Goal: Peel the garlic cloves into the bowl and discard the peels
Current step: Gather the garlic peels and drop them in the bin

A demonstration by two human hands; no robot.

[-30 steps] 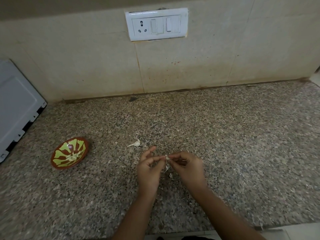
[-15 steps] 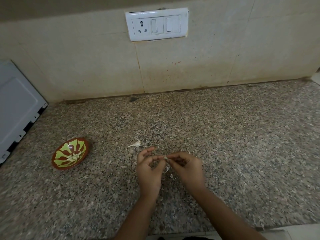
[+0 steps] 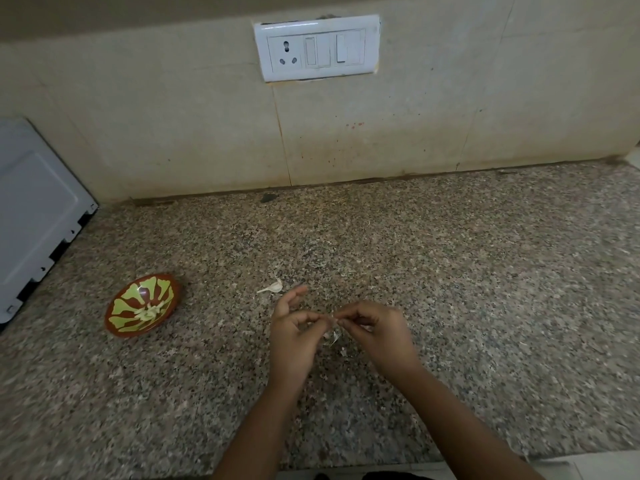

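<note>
A small garlic clove [image 3: 333, 319] is pinched between my left hand [image 3: 292, 336] and my right hand [image 3: 377, 336], just above the granite counter. A strip of white peel [image 3: 335, 338] hangs below the clove. Most of the clove is hidden by my fingertips. An unpeeled clove [image 3: 272, 287] lies on the counter just beyond my left hand. The brown bowl with a green pattern [image 3: 119, 323] sits to the left, with pale garlic pieces [image 3: 149, 311] in its middle.
The speckled granite counter [image 3: 450, 271] runs to a tiled wall with a white socket and switch plate [image 3: 317, 47]. A white appliance [image 3: 34, 209] stands at the left edge. Small peel scraps [image 3: 343, 352] lie under my hands. The counter's front edge is near my forearms.
My hands stay together on the clove, with only small finger shifts. The strip of peel now hangs lower under the clove.
</note>
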